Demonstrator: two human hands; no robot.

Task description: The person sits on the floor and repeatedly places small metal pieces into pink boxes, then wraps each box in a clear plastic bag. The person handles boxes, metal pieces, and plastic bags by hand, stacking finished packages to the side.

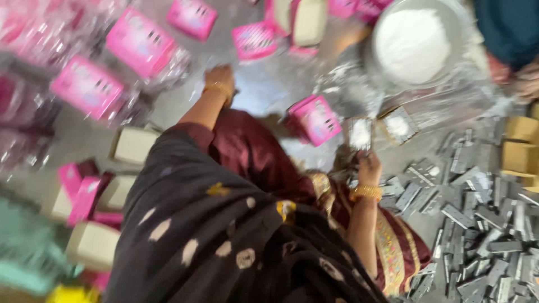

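Nearest: dark shawl with pale spots (224, 247), draped over maroon clothing (252, 148), filling the near centre.

Near right: heap of small flat grey packets (483, 224) spread on the floor (264, 90).

Near left: pale open cartons (92, 244) beside pink lids, blurred.

Centre right: right hand (368, 165), gold bangle at the wrist, raised above the grey heap; grip clenched on a small clear packet of white powder (359, 133), held upright.

Just right of that packet: a second small box holding white powder (398, 124), tilted, apart from the hand.

Just left of the packet: pink box (315, 119), lying tilted on the floor, near but not touched.

Centre, farther: left hand (220, 81), gold bangle at the wrist, stretched away and resting low at the floor among clear wrapping; grip state impossible to tell through motion blur.

Far left: pink boxes in clear wrap (112, 56), scattered.

Far centre: further pink boxes and a pale carton (309, 21).

Far right: large round bowl of white powder (412, 45), on crumpled clear plastic.

Far right corner: another person's teal sleeve (508, 28), partly in view.
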